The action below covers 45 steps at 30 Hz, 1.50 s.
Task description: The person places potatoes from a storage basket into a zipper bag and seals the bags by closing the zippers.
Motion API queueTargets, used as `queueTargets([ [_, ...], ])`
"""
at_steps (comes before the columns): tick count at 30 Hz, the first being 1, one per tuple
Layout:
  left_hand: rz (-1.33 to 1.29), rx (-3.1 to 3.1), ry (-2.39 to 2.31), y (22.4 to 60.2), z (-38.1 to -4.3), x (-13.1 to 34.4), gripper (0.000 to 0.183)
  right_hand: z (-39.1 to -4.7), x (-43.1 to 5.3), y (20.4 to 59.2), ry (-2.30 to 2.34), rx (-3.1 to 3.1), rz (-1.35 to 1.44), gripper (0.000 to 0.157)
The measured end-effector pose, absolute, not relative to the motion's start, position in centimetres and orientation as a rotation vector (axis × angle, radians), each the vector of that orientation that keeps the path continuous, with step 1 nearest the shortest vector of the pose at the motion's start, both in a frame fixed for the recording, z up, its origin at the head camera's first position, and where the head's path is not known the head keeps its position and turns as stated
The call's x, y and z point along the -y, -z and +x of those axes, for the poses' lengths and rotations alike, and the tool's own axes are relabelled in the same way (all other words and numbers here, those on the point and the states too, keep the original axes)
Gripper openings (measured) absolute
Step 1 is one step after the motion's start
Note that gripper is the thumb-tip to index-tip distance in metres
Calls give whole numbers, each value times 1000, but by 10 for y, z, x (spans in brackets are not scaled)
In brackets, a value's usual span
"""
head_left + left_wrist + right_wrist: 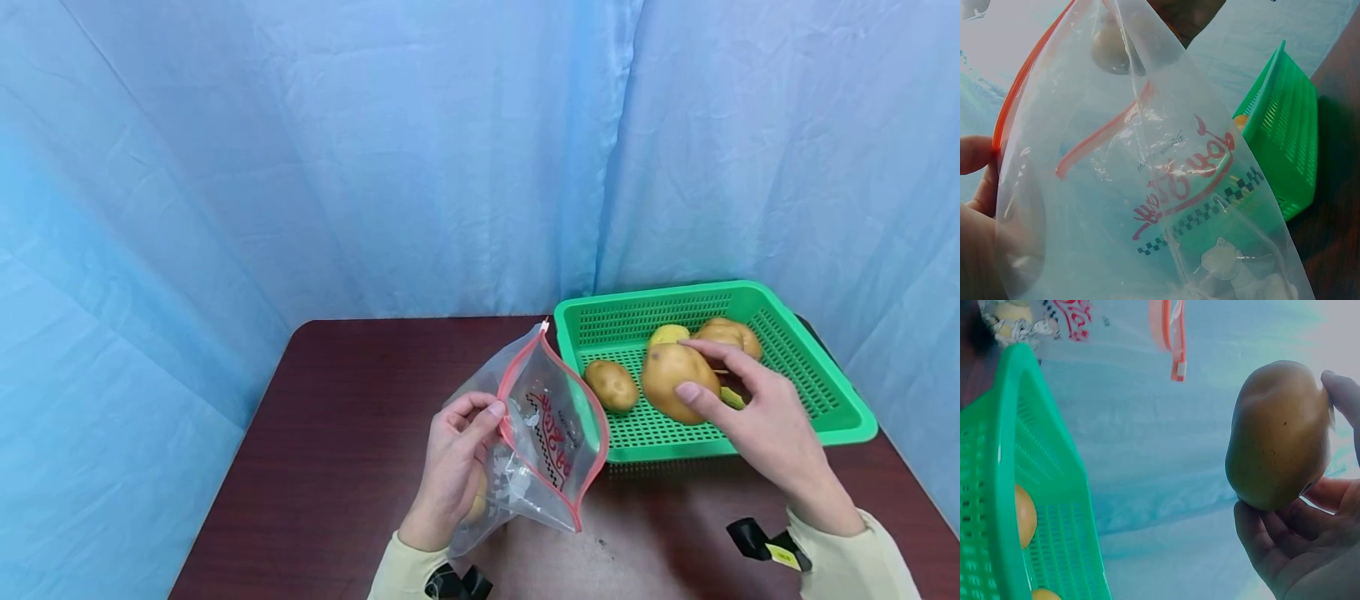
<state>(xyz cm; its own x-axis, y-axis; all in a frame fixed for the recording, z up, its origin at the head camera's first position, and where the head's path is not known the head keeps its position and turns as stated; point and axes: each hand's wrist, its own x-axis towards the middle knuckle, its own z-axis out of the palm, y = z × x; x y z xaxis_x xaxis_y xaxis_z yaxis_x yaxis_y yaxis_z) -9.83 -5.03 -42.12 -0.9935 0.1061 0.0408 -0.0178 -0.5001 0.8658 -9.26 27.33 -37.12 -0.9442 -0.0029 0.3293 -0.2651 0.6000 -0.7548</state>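
My left hand (459, 462) pinches the red-edged rim of a clear zip bag (517, 500) between thumb and fingers. The bag's mouth gapes toward the right, and red lettering shows on its wall. A yellowish round thing, partly hidden by the left hand, lies low inside it. With thumb and fingers my right hand (772, 417) grips a large potato (675, 383), raised above the green basket (645, 454). In the right wrist view this potato (1280, 437) hangs clear of the basket. The left wrist view shows it blurred through the bag's film.
Inside the basket lie a smaller potato (611, 385) at the left, another potato (727, 335) at the back and a yellow piece (669, 335) beside it, partly hidden. The basket stands on the right of the dark wooden table (330, 450). Blue curtains (420, 167) hang behind.
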Motion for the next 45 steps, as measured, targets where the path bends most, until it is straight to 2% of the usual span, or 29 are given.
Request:
queueTargets([
  [23, 132, -1531, -2659, 421, -97, 48, 14, -84, -206, 375, -1628, 2311, 493, 56],
  [37, 83, -1521, -2709, 421, -99, 51, 13, -90, -170, 399, -937, 2372, 608, 61],
  [45, 90, -1492, -2740, 419, -99, 53, 13, -93, -164, 404, -734, 2353, 674, 71],
])
